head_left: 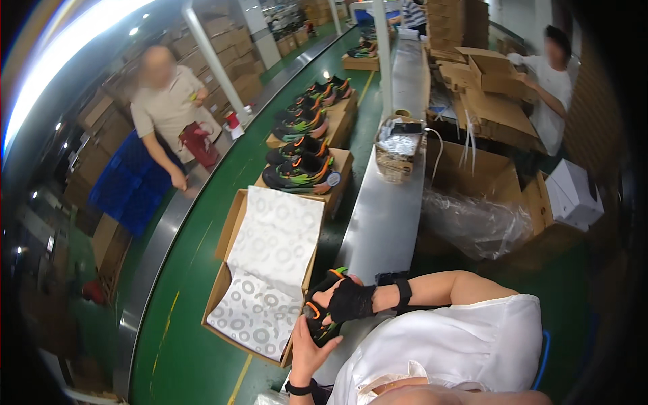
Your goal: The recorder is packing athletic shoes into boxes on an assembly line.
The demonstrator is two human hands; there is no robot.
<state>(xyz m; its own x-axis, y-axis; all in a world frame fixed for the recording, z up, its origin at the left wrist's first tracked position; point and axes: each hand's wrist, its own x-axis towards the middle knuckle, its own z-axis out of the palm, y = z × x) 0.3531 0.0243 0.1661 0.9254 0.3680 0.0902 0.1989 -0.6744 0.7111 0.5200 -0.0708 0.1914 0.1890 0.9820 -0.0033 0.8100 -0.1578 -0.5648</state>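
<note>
A black sneaker (317, 322) with orange and green trim is held between both my hands, just right of an open cardboard shoebox (227, 233). My right hand (351, 300), in a black fingerless glove with a wrist strap, grips the shoe from above. My left hand (307, 352), bare with a dark watch on the wrist, holds it from below. White tissue paper (273, 260) printed with grey rings lines the box and drapes over its near end. The box lies on the green conveyor belt (196, 351).
Further up the belt stand more boxes with matching sneaker pairs (300, 169) on top. A metal shelf (388, 216) with a wicker basket (397, 152) runs along the right. One person (165, 111) stands left of the belt; another (550, 84) handles cartons at the right.
</note>
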